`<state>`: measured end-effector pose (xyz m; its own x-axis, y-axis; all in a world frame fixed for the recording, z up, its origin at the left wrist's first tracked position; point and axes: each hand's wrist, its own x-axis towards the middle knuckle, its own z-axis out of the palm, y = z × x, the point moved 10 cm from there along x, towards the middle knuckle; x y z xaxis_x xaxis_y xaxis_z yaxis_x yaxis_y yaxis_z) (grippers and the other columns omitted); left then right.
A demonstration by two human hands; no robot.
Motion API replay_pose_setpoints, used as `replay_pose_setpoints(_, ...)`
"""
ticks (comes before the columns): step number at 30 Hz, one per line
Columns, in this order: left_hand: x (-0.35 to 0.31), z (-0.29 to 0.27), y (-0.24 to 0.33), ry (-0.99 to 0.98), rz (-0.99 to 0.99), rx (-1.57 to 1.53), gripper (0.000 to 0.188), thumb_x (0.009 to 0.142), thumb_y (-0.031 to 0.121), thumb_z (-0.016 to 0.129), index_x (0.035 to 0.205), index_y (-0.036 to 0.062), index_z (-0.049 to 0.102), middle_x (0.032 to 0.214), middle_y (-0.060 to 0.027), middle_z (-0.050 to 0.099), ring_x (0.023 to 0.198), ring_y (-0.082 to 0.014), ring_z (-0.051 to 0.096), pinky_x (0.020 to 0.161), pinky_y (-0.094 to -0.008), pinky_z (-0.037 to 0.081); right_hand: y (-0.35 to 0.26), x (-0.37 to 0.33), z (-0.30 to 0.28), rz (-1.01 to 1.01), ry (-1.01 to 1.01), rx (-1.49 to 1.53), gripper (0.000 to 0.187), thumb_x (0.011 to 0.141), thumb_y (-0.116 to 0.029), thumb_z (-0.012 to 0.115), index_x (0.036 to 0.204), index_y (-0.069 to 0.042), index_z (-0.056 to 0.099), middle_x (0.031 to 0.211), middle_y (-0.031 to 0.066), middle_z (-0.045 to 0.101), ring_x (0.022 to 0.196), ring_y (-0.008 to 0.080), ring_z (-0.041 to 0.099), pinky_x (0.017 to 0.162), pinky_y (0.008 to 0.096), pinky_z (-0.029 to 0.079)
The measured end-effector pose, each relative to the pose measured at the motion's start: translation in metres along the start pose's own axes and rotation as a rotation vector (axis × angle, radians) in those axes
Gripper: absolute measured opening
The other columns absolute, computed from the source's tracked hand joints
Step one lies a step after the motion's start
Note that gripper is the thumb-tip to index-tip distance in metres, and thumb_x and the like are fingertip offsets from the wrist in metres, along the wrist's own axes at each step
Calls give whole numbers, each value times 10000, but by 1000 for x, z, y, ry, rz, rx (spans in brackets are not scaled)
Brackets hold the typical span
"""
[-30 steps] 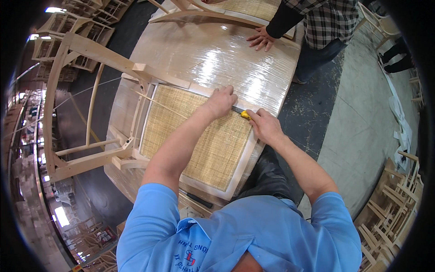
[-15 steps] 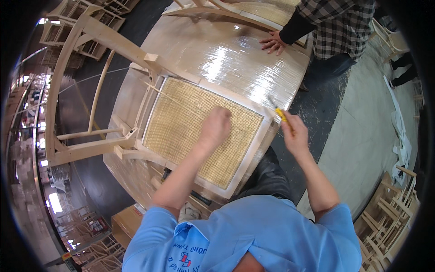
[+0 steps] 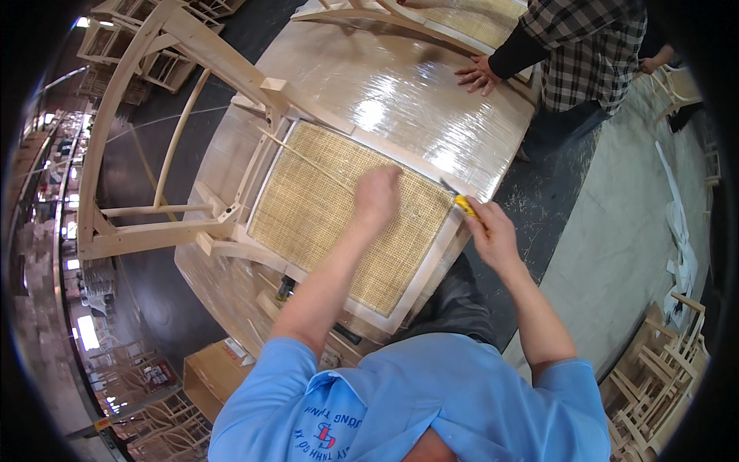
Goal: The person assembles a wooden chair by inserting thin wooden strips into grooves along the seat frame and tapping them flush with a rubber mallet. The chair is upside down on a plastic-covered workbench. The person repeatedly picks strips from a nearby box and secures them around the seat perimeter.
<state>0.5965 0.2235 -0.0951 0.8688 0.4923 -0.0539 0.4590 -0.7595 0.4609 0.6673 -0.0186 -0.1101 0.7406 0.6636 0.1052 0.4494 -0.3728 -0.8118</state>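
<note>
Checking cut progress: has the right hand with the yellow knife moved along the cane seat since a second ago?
Yes. The right hand with the yellow knife has moved from the seat frame's far edge near the left hand out to its right corner.

Near the lower left of the frame we see a brown cardboard box (image 3: 212, 375) standing on the floor beside the table's edge, below the wooden chair frame. It is rectangular, its top face plain tan, with a small white label (image 3: 235, 352) with some red on it at its upper right corner. Farther toward the bottom left edge we make out a small yellow-and-red tag or sign (image 3: 101, 423), too small to describe further. We find no screens.
</note>
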Motion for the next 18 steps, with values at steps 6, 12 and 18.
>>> replay_pose_setpoints(6,60,-7,-10,-158,240,345,376,957,50,623,1323,85,699,1376,-111,682,1361,-362,554,1196,-532,380,-4,34,62,18,-164,-104,396,1006,-210,647,1393,-126,654,1030,138,642,927,347,677,822,444,554)
replay_pose_setpoints(12,67,25,-15,-438,244,499,560,941,188,719,1483,156,584,1621,-36,494,1558,-423,304,1290,-617,191,-4,53,76,-31,-164,-152,375,1009,-213,637,1376,-138,655,1045,136,642,946,347,682,830,456,560)
replay_pose_setpoints(18,67,24,-19,-458,240,564,575,921,258,767,1465,175,600,1623,-28,494,1560,-406,312,1298,-605,176,-5,61,83,-17,-212,-195,375,1011,-222,636,1379,-152,652,1056,126,645,963,335,681,835,451,563)
